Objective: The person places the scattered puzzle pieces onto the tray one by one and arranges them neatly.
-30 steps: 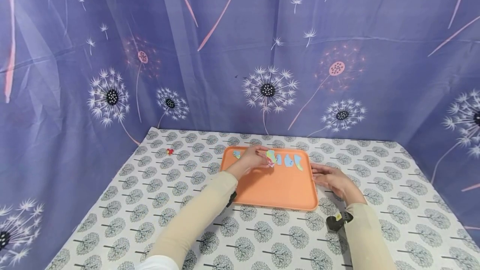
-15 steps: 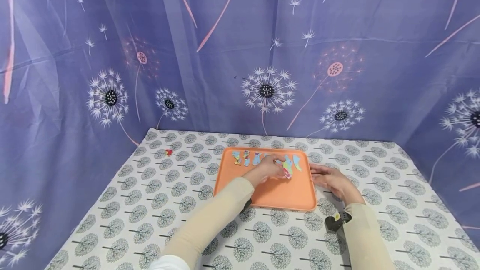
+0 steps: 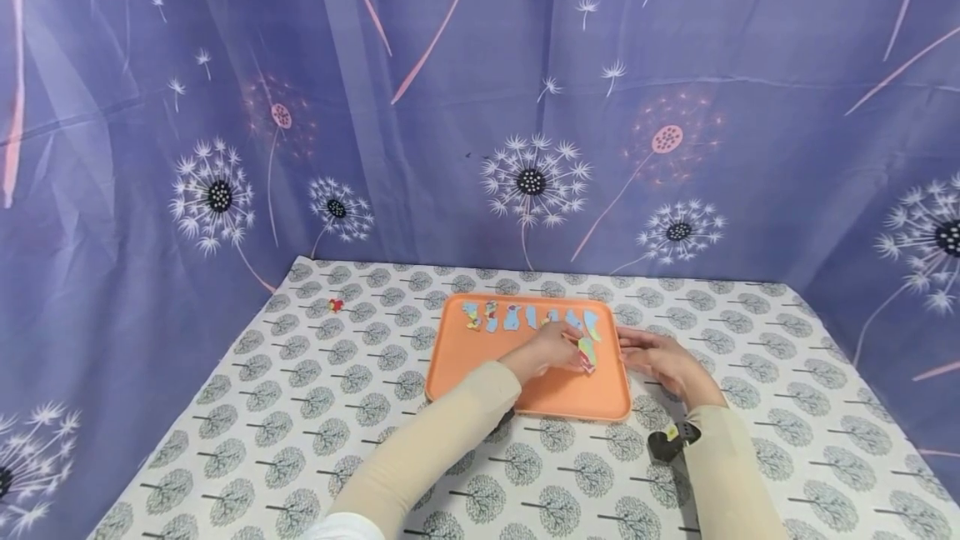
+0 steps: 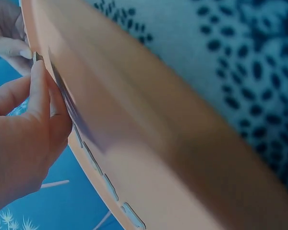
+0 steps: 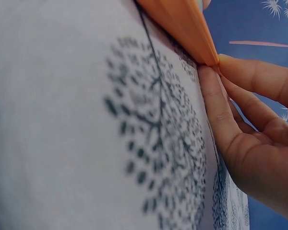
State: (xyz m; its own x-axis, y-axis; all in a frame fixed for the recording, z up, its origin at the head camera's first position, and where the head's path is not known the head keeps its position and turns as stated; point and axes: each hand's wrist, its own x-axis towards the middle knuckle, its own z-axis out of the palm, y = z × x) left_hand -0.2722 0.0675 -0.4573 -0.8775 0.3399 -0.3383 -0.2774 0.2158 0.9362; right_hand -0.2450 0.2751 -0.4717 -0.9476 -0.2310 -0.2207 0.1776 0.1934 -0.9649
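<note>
The left hand (image 3: 553, 347) pinches a puzzle piece (image 3: 587, 354) with green, pale blue and red patches, held over the right part of the orange tray (image 3: 495, 377). In the left wrist view the piece shows only as a thin edge (image 4: 36, 56) at the fingertips. Behind that hand, a row of puzzle pieces (image 3: 512, 318), mostly light blue, lies along the tray's far side. At the tray's right side, the right hand (image 3: 667, 363) holds the rim between thumb and index finger; the right wrist view shows both fingertips (image 5: 212, 79) against the orange rim.
A small red piece (image 3: 336, 305) lies alone on the tree-print tablecloth (image 3: 300, 407), left of the tray. Purple dandelion-print curtain (image 3: 450, 107) hangs behind the table and along its sides.
The left hand has carried the puzzle piece rightward and nearer across the tray, uncovering more of the row behind it. The right hand stays at the tray's right rim.
</note>
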